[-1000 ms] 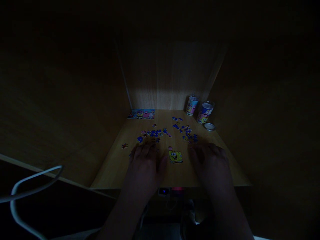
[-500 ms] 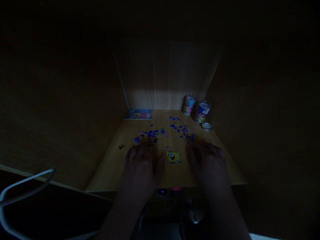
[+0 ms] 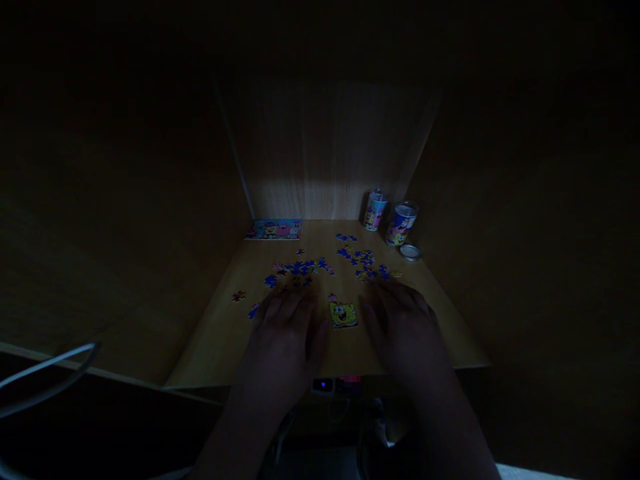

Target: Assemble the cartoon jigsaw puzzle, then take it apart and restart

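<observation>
A joined yellow section of a jigsaw puzzle (image 3: 343, 316), with a cartoon face on it, lies between my two hands. A pink piece (image 3: 333, 297) sits at its top edge. Palm down on the left, my left hand (image 3: 283, 333) has its fingers stretched toward loose blue puzzle pieces (image 3: 300, 268), thumb apart. My right hand (image 3: 403, 327) also reaches forward, palm down, thumb apart from the fingers, just short of the right-hand cluster of pieces (image 3: 367, 272). Nothing shows in either hand; the undersides are hidden and the light is dim.
Two printed cans (image 3: 375, 210) (image 3: 401, 225) stand at the back right, with a round lid (image 3: 411, 253) in front. A picture sheet (image 3: 274, 229) lies at the back left. Wooden walls enclose the tabletop (image 3: 215, 353). A white cable (image 3: 47, 367) loops at lower left.
My right hand has moved slightly left, closer to the yellow section, uncovering a yellowish piece behind it. A blue piece now shows left of my left hand. The view has shifted slightly.
</observation>
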The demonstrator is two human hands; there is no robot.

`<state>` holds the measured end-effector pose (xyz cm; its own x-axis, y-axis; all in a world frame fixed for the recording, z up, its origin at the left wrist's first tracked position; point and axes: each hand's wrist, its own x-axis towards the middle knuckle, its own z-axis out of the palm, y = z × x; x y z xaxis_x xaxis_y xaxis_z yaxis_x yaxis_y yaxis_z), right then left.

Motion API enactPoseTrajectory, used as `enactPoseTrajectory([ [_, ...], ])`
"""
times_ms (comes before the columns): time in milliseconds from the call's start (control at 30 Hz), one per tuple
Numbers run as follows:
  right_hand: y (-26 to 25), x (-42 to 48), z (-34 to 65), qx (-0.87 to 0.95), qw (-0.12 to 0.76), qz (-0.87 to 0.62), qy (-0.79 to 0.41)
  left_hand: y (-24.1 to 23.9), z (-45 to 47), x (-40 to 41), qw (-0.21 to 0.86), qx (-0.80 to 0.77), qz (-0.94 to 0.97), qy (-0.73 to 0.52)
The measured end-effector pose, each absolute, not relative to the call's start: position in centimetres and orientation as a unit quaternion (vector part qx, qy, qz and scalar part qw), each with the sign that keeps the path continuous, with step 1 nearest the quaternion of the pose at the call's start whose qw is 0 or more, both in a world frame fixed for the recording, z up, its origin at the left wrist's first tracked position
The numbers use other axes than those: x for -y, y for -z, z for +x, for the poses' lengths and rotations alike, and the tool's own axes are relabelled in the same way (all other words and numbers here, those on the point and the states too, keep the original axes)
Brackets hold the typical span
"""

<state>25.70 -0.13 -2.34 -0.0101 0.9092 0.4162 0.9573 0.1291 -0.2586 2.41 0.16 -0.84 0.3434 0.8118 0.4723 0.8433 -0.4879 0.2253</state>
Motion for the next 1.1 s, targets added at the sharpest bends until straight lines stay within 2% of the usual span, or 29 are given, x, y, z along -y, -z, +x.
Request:
enactPoseTrajectory([
  [200, 3.01, 0.27, 25.67, 0.680, 0.246, -0.686, 0.082, 0.99, 2.39, -0.13, 0.032, 0.500, -0.825, 0.261],
  [433, 3.09, 0.07, 25.70, 0.743, 0.214, -0.634, 0.036, 1.02, 2.30, -0.06, 0.012, 0.456, -0.855, 0.249],
  [1100, 3.20, 0.09, 25.69, 0.694, 0.252, -0.670, 0.072, 0.67, 2.41, 0.18, 0.004, 0.455, -0.857, 0.243],
])
